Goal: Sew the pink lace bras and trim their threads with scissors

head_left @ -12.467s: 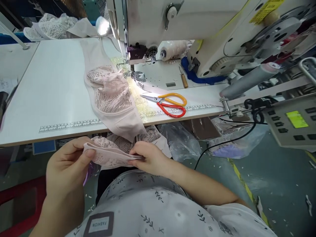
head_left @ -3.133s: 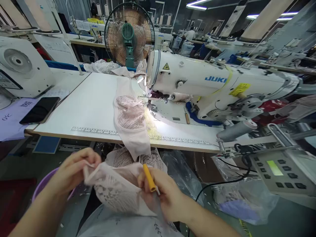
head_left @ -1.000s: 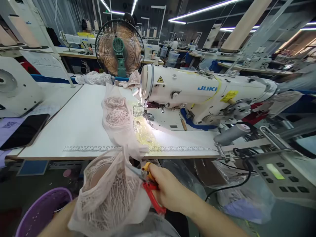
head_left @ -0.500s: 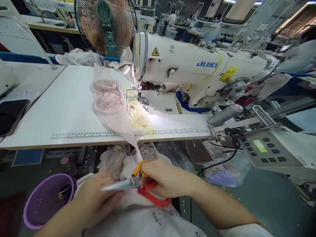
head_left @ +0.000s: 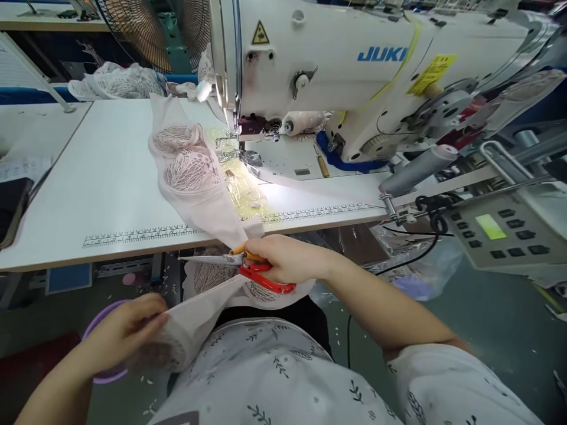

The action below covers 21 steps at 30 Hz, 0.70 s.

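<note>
Front edge: white, smooth-topped table with a black printed ruler along its rim; your right hand sits just in front of it.
Room leftward: your left hand is below the edge, well apart from the right; a purple basket shows beneath the wrist.
Room rightward: white sewing machine stands at the back; a grey control box juts past the front edge, well apart from your hands.
Left grip: thumb and fingers pressed together, pinching a pale pink lace-and-cloth garment pulled taut toward your right hand.
Right grip: curled around steel scissors with yellow and red handles; blades point left.
Table garment: second pale pink piece, rounded netted lace cups, smooth band draped over the front edge to your right hand.
Yellow film: crinkled, shiny yellow sheet beside that garment.
Lap lace: coarse-netted pale pieces, partly covered by the scissors and held cloth.
Behind scissors: right fingertips hidden; cannot tell whether they also catch cloth, or whether both garments join there.
Blur: held garment's lower end.
Cut off: black phone, left border.
</note>
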Tool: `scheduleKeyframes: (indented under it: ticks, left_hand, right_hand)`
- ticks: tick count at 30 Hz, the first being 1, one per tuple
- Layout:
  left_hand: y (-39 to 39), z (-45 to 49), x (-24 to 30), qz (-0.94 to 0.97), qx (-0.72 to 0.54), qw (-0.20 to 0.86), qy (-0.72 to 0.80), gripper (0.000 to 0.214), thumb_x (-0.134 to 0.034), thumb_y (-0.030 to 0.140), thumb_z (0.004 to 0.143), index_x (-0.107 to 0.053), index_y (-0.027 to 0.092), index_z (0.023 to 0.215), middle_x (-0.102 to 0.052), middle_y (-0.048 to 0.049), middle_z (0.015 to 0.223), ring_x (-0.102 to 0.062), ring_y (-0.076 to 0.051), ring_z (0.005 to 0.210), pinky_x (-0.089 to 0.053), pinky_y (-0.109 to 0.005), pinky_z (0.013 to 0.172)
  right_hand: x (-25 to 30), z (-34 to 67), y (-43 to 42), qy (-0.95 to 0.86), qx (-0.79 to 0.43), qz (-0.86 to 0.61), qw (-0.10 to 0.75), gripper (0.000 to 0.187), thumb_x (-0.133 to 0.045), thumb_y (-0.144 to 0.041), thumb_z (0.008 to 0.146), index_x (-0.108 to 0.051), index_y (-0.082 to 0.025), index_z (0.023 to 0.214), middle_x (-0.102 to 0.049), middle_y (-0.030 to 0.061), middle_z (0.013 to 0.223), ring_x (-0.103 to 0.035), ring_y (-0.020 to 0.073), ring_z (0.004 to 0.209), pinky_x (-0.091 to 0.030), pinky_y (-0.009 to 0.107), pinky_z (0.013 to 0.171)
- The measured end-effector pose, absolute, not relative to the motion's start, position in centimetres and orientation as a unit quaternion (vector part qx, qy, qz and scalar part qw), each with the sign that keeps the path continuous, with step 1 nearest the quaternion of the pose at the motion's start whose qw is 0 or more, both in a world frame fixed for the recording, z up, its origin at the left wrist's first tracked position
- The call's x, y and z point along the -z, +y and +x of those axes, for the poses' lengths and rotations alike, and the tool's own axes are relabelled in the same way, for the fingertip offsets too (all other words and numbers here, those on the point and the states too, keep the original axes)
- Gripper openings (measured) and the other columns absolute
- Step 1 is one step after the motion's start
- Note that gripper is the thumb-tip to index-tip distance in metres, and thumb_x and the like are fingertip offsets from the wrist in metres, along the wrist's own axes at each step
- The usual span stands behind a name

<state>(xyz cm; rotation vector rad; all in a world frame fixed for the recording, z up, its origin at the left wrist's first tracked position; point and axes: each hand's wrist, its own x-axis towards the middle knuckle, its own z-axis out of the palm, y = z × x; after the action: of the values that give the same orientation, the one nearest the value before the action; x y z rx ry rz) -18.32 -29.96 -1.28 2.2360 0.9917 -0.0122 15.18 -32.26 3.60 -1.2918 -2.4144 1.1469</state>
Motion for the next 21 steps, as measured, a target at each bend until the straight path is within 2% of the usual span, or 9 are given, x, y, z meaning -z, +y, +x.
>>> scheduleKeyframes:
  ticks: [2,4,6,10,13,16,21]
  left_hand:
    - [-29.8,-16.7,1.6,0.864,-0.009,0.325,0.384,0.025,-0.051,0.036,0.085,-0.064,0.020,0.099,-0.069,-0.0059,0.095,-0.064,-0.018,0.081,-0.050,-0.021,0.069]
    - [-30.0,-14.4,1.5,0.871,-0.062,0.325,0.363,0.026,-0.050,0.033,0.086,-0.060,0.019,0.105,-0.068,-0.0073,0.100,-0.064,-0.019,0.085,-0.050,-0.023,0.072]
    - [-30.5,-11.8,1.2,0.876,-0.124,0.339,0.319,0.020,-0.046,0.028,0.087,-0.059,0.019,0.099,-0.067,-0.0063,0.094,-0.063,-0.017,0.082,-0.049,-0.024,0.073]
    - [-31.2,-8.2,0.4,0.849,-0.223,0.381,0.290,0.016,-0.050,0.024,0.085,-0.062,0.018,0.093,-0.066,-0.0036,0.081,-0.060,-0.016,0.074,-0.047,-0.025,0.070]
    - [-31.2,-7.6,0.1,0.773,-0.224,0.499,0.322,0.016,-0.051,0.027,0.086,-0.063,0.017,0.083,-0.065,-0.0046,0.079,-0.059,-0.017,0.074,-0.047,-0.026,0.071]
    - [-31.0,-8.0,0.3,0.677,-0.218,0.600,0.366,0.022,-0.058,0.036,0.083,-0.060,0.016,0.073,-0.061,-0.0034,0.073,-0.054,-0.015,0.069,-0.045,-0.025,0.065]
    - [-31.0,-8.5,0.8,0.584,-0.225,0.663,0.410,0.027,-0.067,0.041,0.077,-0.061,0.016,0.070,-0.058,-0.0019,0.070,-0.050,-0.013,0.065,-0.043,-0.023,0.061]
  right_hand:
    - [-3.9,14.6,-32.1,-0.813,-0.389,-0.425,0.083,0.019,-0.051,-0.012,0.073,-0.035,-0.021,0.074,-0.046,-0.0030,0.069,-0.039,0.0113,0.058,-0.029,0.023,0.052]
    - [-4.4,14.0,-32.0,-0.817,-0.389,-0.418,0.083,0.020,-0.051,-0.012,0.072,-0.033,-0.021,0.072,-0.046,-0.0029,0.068,-0.040,0.0112,0.058,-0.029,0.022,0.051]
    - [-4.8,13.6,-31.8,-0.819,-0.387,-0.414,0.083,0.024,-0.052,-0.012,0.071,-0.030,-0.022,0.069,-0.044,-0.0035,0.066,-0.038,0.0107,0.057,-0.028,0.022,0.050]
    - [-5.7,13.2,-31.5,-0.821,-0.386,-0.415,0.073,0.029,-0.055,-0.013,0.070,-0.028,-0.022,0.067,-0.042,-0.0042,0.066,-0.036,0.0101,0.056,-0.027,0.022,0.049]
    - [-5.9,13.4,-31.1,-0.823,-0.389,-0.408,0.070,0.029,-0.055,-0.015,0.073,-0.028,-0.022,0.066,-0.041,-0.0047,0.064,-0.035,0.0095,0.056,-0.027,0.022,0.050]
    - [-5.9,13.6,-30.6,-0.825,-0.382,-0.412,0.064,0.028,-0.054,-0.018,0.077,-0.029,-0.022,0.066,-0.041,-0.0049,0.063,-0.034,0.0090,0.055,-0.026,0.023,0.051]
    - [-5.5,13.6,-29.8,-0.827,-0.383,-0.404,0.072,0.025,-0.054,-0.022,0.080,-0.032,-0.021,0.068,-0.046,-0.0033,0.068,-0.037,0.0102,0.059,-0.027,0.025,0.054]
